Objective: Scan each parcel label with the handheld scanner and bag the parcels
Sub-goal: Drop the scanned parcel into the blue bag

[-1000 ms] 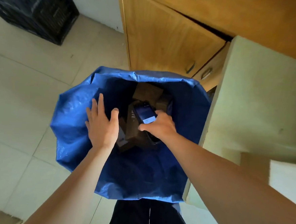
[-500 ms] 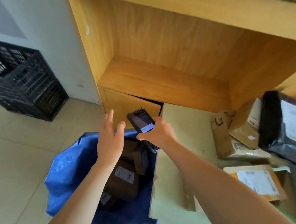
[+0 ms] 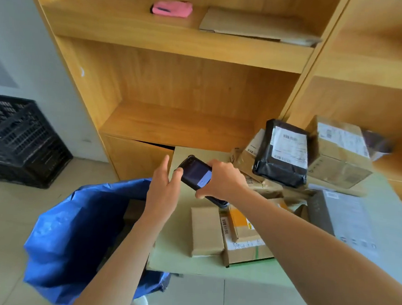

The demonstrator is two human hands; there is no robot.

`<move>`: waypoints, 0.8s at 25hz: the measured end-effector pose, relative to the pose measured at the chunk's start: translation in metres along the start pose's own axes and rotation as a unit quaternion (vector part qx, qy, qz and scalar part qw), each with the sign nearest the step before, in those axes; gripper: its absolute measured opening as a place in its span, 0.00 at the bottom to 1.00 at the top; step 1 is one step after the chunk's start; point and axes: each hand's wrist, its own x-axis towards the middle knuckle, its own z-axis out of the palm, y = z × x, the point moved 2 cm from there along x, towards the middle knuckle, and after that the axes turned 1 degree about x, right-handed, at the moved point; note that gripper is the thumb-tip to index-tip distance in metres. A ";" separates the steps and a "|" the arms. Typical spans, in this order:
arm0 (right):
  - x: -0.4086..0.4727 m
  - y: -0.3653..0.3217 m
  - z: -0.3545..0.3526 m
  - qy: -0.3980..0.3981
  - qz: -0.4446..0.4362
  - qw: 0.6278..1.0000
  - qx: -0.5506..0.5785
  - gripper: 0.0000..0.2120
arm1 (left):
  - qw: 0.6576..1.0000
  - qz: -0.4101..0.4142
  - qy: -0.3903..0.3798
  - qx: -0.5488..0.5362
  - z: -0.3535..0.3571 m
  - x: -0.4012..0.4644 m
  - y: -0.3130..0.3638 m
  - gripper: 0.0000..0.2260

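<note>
A black plastic crate (image 3: 17, 144) sits on the floor at far left. Next comes the blue bag (image 3: 71, 226), mouth open, beside the table (image 3: 176, 253). The left hand (image 3: 162, 192) hangs over the bag's rim, fingers straight, thumb touching the handheld scanner (image 3: 197, 176). The right hand (image 3: 222, 180) grips that scanner above the table. Further right lie a small brown box (image 3: 205, 231), a black wrapped parcel (image 3: 282, 153) and a grey carton (image 3: 343, 217).
</note>
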 end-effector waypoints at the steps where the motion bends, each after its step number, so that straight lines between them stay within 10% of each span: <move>1: -0.009 0.013 -0.006 0.003 0.003 1.000 -0.008 0.34 | 1.000 -0.002 -0.007 0.008 0.010 -0.008 0.004 0.27; 13: -0.055 0.107 0.021 -0.073 0.068 0.994 -0.042 0.28 | 0.915 -0.087 -0.198 0.341 0.111 -0.046 -0.077 0.35; 20: -0.047 0.129 0.045 -0.098 0.088 0.991 -0.030 0.30 | 0.880 -0.088 -0.144 0.444 0.123 -0.053 -0.086 0.43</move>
